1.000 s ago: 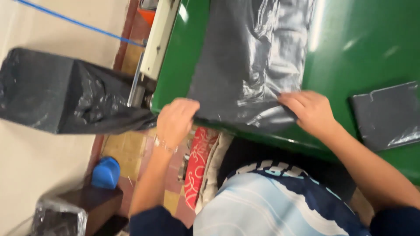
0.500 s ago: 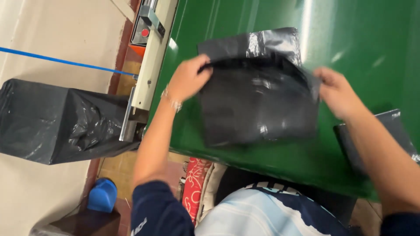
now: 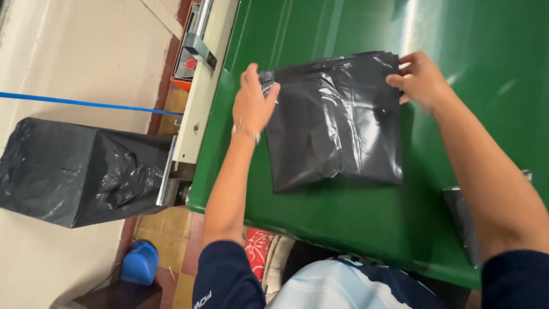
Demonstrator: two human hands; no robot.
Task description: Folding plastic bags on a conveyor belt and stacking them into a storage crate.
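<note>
The black plastic bag (image 3: 334,123) now lies folded over on itself as a compact, roughly square packet on the green desk (image 3: 343,223), toward its left edge and well back from the near edge. A second ago it was spread long and flat, reaching down to the near edge, where both hands pressed its lower corners. Half a second ago its lower part was lifted and being carried up. Now that part has come down onto the upper layer, so the fold looks just closed and the packet about half its former length; the far edges still show several layers not quite flush.

The left hand (image 3: 253,103) has moved up to the packet's far left corner, its fingers pinching the bunched plastic there. The right hand (image 3: 420,80) holds the far right corner, with fingers curled over the stacked edges and thumb beneath.

Another dark bag (image 3: 460,220) lies near the desk's near right side, partly hidden by the right forearm. Along the left edge runs a pale metal rail (image 3: 197,103) with a red-and-grey fitting. Beyond it, a filled black sack (image 3: 74,171) sits on the pale floor, a blue cord (image 3: 86,103) stretches above it, and a blue object (image 3: 139,262) rests lower down on tiles.
</note>
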